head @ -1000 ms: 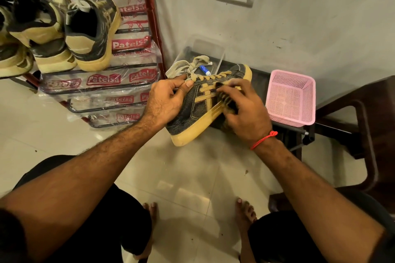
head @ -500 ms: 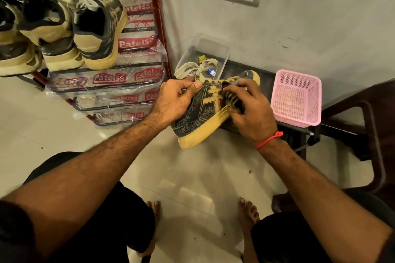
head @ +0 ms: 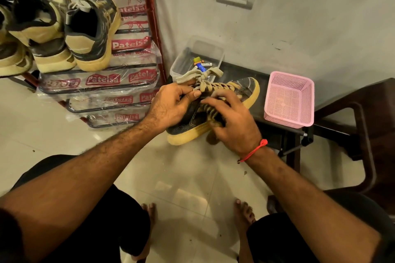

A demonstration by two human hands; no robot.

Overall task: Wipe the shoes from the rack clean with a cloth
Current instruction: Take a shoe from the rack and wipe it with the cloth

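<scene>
The shoe [head: 213, 111], dark with tan stripes, pale laces and a thick yellowish sole, is held tilted over the edge of the low dark counter [head: 271, 126]. The left hand [head: 171, 104] grasps it at the collar, while the right hand [head: 233, 121] presses a dark cloth [head: 211, 134] against its side, fingers curled around the cloth. To wipe well, the person should probably keep the collar hold firm and stroke along the side toward the sole; beside the shoe stand a pink basket [head: 288, 100] and the rack [head: 96, 83] with more shoes.

Dark yellow-soled shoe [head: 190, 117] tilted, striped cloth [head: 210, 111] against it
</scene>
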